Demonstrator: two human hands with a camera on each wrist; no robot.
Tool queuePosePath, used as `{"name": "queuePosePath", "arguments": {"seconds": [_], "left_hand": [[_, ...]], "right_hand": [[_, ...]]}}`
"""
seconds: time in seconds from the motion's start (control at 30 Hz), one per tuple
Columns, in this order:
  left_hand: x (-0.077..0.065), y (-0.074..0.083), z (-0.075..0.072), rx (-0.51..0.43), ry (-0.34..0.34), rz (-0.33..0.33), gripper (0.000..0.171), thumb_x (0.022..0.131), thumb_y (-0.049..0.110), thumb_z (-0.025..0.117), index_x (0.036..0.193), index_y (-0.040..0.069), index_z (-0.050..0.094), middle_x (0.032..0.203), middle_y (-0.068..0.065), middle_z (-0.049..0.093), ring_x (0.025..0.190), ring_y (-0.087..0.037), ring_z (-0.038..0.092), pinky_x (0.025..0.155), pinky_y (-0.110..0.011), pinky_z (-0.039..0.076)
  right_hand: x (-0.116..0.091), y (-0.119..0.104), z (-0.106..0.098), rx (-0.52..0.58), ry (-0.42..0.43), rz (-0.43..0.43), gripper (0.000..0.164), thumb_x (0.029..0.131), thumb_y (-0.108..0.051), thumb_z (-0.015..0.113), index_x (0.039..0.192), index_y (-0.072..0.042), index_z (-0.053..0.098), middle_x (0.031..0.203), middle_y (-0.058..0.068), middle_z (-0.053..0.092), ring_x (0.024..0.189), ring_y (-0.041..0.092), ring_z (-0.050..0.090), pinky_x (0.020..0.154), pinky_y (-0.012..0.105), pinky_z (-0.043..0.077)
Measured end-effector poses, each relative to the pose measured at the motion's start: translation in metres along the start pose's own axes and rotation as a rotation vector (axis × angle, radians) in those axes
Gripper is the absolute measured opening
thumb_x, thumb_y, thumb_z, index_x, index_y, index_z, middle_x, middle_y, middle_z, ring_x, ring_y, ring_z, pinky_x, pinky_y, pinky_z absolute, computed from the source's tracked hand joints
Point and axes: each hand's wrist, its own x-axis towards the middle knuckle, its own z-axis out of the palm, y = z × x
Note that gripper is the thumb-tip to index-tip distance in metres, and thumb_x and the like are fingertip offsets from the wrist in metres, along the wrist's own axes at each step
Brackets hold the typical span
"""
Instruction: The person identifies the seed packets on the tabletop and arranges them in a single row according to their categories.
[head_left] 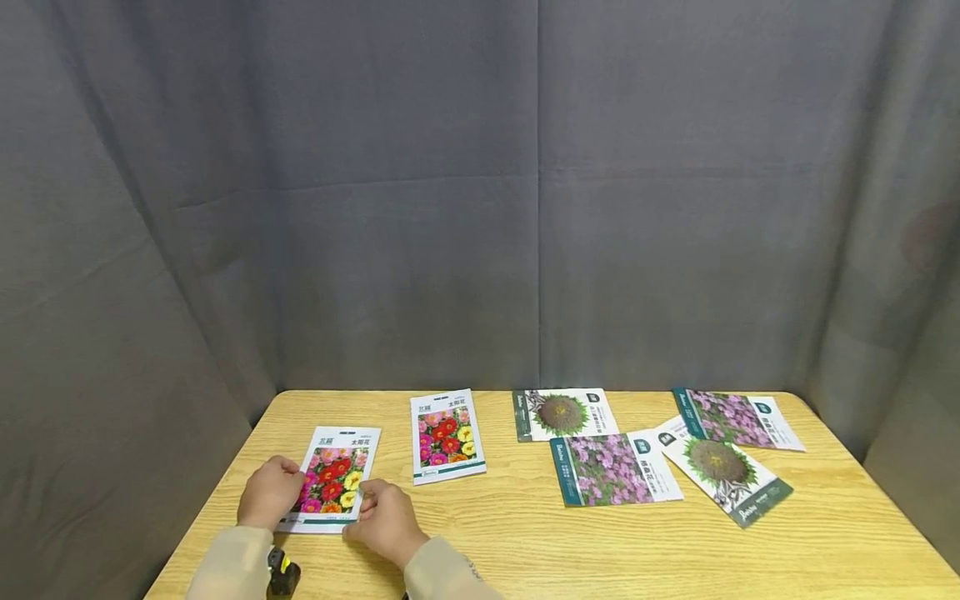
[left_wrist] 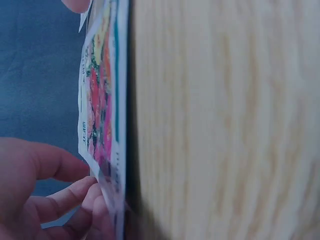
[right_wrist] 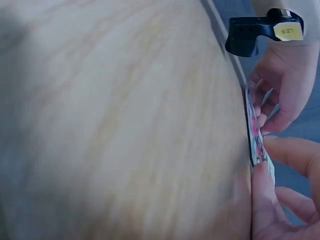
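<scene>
At the frame's lower left, the left hand [head_left: 272, 493] and right hand [head_left: 386, 521] pinched opposite edges of a red-flower packet [head_left: 333, 479] on the bench [head_left: 525, 554]. Handling looked partway: a matching packet [head_left: 448, 437] lay near, while four skewed packets [head_left: 611, 471], lower right, seemed left over.

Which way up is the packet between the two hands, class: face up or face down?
Face up: in the head view, the packet shows its colourful flower-printed side.

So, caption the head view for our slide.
Left hand and right hand hold a flower packet; five more packets lie farther right.
</scene>
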Motion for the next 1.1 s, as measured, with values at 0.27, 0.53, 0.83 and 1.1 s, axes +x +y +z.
{"name": "queuePosePath", "arguments": {"seconds": [0.27,0.53,0.83,1.1], "left_hand": [[-0.002,0.006,-0.001,-0.023,-0.038,0.021,0.035,0.099,0.015,0.053,0.122,-0.012,0.052,0.113,-0.032,0.060,0.096,-0.040,0.061,0.081,-0.054,0.050],[-0.010,0.024,0.001,0.036,0.030,0.188,0.030,0.096,0.012,0.059,0.119,-0.008,0.058,0.118,-0.033,0.055,0.103,-0.048,0.057,0.081,-0.060,0.050],[-0.022,0.052,0.013,0.105,0.119,0.380,0.023,0.094,0.010,0.065,0.114,-0.002,0.064,0.114,-0.030,0.057,0.097,-0.044,0.057,0.065,-0.054,0.052],[-0.038,0.073,0.025,-0.006,0.068,0.458,0.025,0.097,0.009,0.065,0.119,-0.001,0.064,0.117,-0.024,0.057,0.068,-0.019,0.050,0.056,-0.030,0.043]], "right_hand": [[-0.002,-0.005,-0.011,0.097,-0.084,0.047,0.042,0.082,0.005,0.077,0.123,0.004,0.066,0.098,0.006,0.062,0.082,0.010,0.056,0.072,0.028,0.054],[-0.008,-0.010,-0.027,-0.013,-0.109,-0.058,0.033,0.085,0.003,0.074,0.118,0.001,0.070,0.107,0.009,0.068,0.089,0.016,0.062,0.078,0.029,0.054],[-0.012,-0.014,-0.063,-0.118,-0.076,-0.099,0.031,0.090,-0.003,0.072,0.121,-0.002,0.069,0.118,0.012,0.065,0.091,0.017,0.064,0.073,0.031,0.056],[-0.019,-0.012,-0.087,-0.153,0.000,-0.122,0.031,0.091,-0.003,0.070,0.122,-0.001,0.068,0.124,0.014,0.061,0.100,0.028,0.063,0.079,0.038,0.057]]}}
